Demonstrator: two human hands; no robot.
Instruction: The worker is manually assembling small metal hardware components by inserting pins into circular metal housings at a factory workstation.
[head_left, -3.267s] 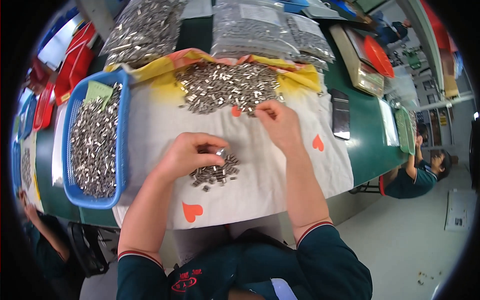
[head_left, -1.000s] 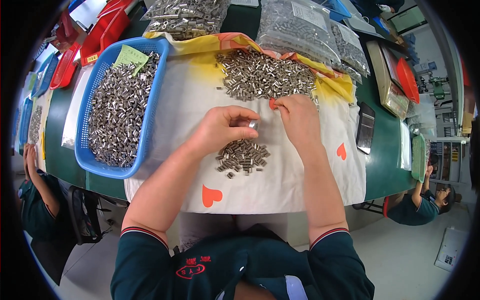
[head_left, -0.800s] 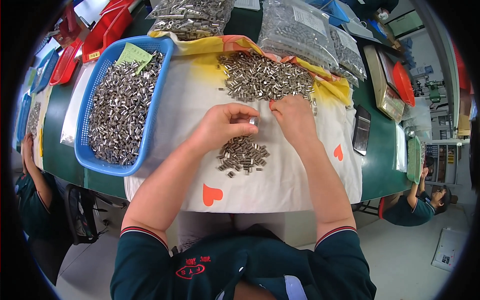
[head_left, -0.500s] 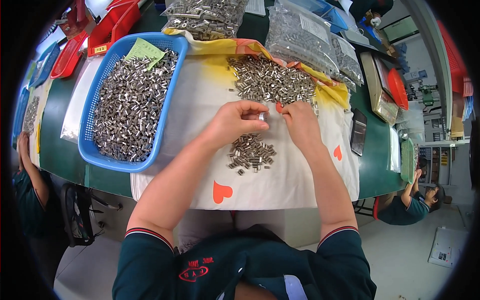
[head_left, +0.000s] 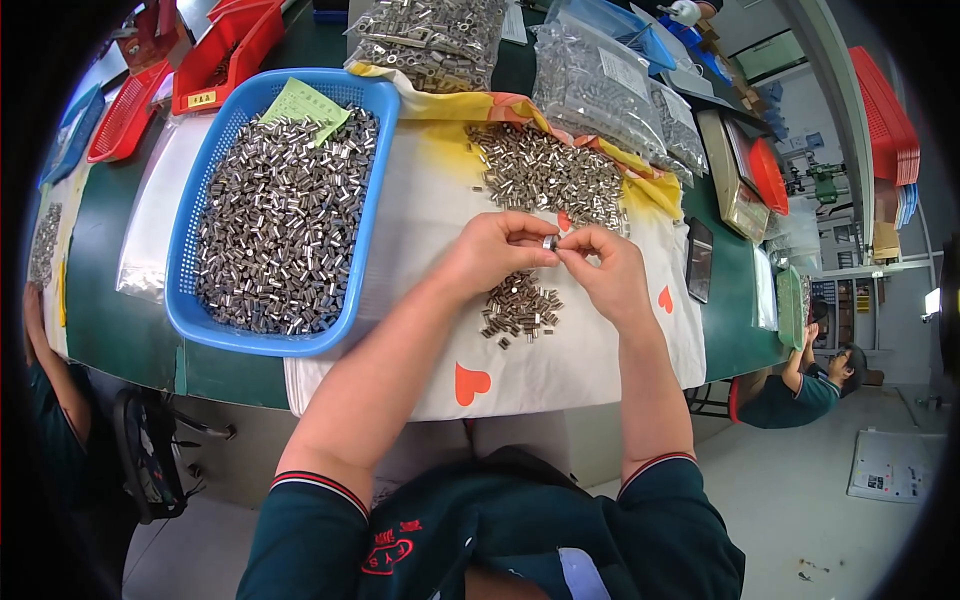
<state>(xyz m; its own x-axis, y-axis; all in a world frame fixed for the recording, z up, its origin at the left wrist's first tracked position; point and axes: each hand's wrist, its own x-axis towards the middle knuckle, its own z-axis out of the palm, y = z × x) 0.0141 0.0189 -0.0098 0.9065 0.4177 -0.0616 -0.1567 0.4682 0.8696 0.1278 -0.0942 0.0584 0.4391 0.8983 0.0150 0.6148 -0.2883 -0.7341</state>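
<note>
- Left hand [head_left: 497, 250] sat at frame centre, fingers pinched together on a small metal sleeve [head_left: 549, 242], thumb and forefinger closed on its left end.
- Right hand [head_left: 607, 272] met it from the right, fingertips closed on the same sleeve; both hands touching at the tips, raised just above the cloth.
- Sleeve was short, silvery, cylindrical; held between the two hands, right over the small pile.
- Small pile of sleeves [head_left: 518, 308] lay on the white cloth [head_left: 420, 230] directly below the hands, centre of frame, loosely spread.
- Bigger pile of sleeves [head_left: 545, 175] lay on the cloth just above the hands, upper centre, near the cloth's yellow edge.
- Cloth had red heart prints, one at lower centre, one right of the right wrist; it draped over the near edge of the green tabletop [head_left: 120, 300].
- Blue basket [head_left: 372, 170] stood left of the hands, upper left of frame, full of same metal parts; a green paper slip [head_left: 305, 102] rested on top at its far end.
- Clear bags of metal parts [head_left: 600, 85] lay at top centre and top right.
- Red trays [head_left: 225, 45] sat at upper left, beyond the basket.
- Another person [head_left: 800, 385] sat at the far right, low in frame.
</note>
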